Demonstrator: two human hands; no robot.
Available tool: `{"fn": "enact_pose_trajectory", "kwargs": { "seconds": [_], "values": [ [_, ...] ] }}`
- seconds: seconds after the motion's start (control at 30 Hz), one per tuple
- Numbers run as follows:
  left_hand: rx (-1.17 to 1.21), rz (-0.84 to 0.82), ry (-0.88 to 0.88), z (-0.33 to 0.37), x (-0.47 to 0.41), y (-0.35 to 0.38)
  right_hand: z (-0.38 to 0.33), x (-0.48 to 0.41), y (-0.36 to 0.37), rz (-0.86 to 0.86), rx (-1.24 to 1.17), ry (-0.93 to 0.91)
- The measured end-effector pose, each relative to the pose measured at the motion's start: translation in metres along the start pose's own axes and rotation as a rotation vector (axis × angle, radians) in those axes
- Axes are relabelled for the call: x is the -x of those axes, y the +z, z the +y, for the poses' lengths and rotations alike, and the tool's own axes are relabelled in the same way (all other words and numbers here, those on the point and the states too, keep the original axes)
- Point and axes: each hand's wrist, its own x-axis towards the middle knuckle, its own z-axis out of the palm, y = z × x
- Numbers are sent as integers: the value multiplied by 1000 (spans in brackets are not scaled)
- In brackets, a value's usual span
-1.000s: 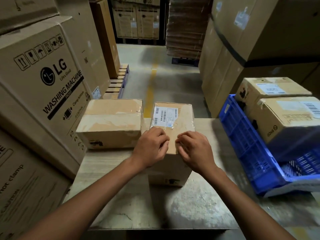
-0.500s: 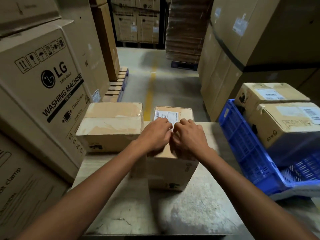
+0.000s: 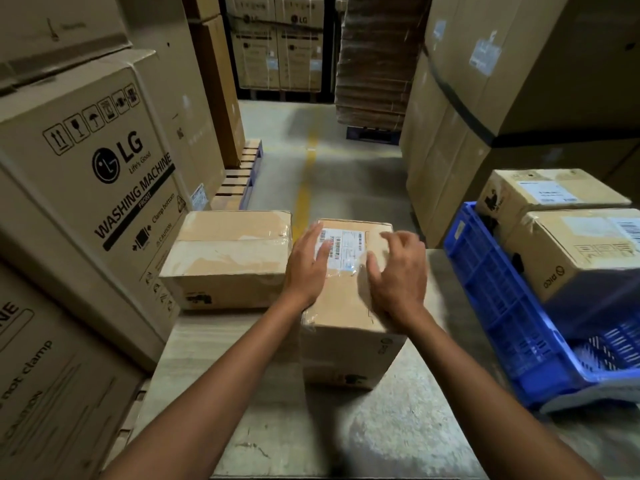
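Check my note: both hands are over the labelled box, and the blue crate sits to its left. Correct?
No. The head view shows the blue crate to the right of the labelled box; left hand and right hand are over it.

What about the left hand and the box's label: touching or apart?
Touching. The head view shows the left hand with straight fingers flat on the label atop the box.

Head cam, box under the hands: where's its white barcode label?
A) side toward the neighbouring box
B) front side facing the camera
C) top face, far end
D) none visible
C: the white barcode label sits on the top face of the box, at its far end, with the left hand overlapping the label's left edge.
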Motion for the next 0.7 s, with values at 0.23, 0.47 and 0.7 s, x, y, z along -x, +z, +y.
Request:
{"fn": "enact_pose_trajectory", "kwargs": {
  "seconds": [0.23,0.47,0.7],
  "values": [
    [745,-153,-634,-9,22,-6,11,16,-21,-392,-850,773],
    [894,-308,-613,-16,45,-10,17,45,-19,-371,-1110,703],
    [948,-185,-498,-38,69,0,37,71,-8,-112,-1125,802]
  ]
}}
